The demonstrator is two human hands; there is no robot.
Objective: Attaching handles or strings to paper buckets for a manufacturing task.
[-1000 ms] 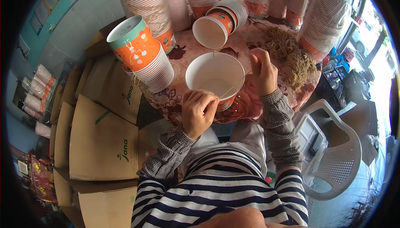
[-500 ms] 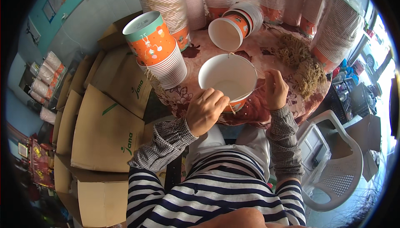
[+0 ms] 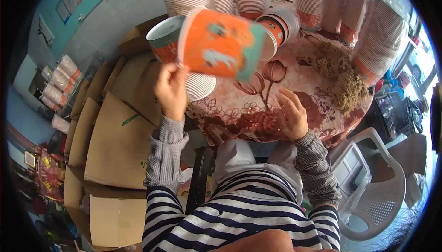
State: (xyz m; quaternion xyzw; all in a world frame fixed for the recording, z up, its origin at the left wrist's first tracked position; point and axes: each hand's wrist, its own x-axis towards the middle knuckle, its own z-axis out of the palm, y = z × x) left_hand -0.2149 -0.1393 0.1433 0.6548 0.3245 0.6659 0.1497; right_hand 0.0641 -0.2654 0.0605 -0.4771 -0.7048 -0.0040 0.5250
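My left hand (image 3: pixel 171 91) is raised at the left of the table, its fingers closed on the white rim of an orange paper bucket (image 3: pixel 216 45). The bucket is tipped on its side in the air, slightly blurred, with its teal base toward the right. Behind and below it stands a stack of nested paper buckets (image 3: pixel 200 87), bottoms up and partly covered. My right hand (image 3: pixel 292 116) hovers over the flowered tablecloth (image 3: pixel 258 130), fingers spread and holding nothing. More nested buckets (image 3: pixel 276 31) lie on their sides beyond the raised one.
Bundles of tan twine (image 3: pixel 343 93) lie on the table's right side. Tall plastic-wrapped bucket stacks (image 3: pixel 380 35) line the far edge. Open cardboard boxes (image 3: pixel 119 146) crowd the floor at left. A white plastic chair (image 3: pixel 375 196) stands at right.
The bucket that stood upright before me, with both hands at its thin string, has been lifted up and left by my left hand and tipped over. My right hand has let go and opened.
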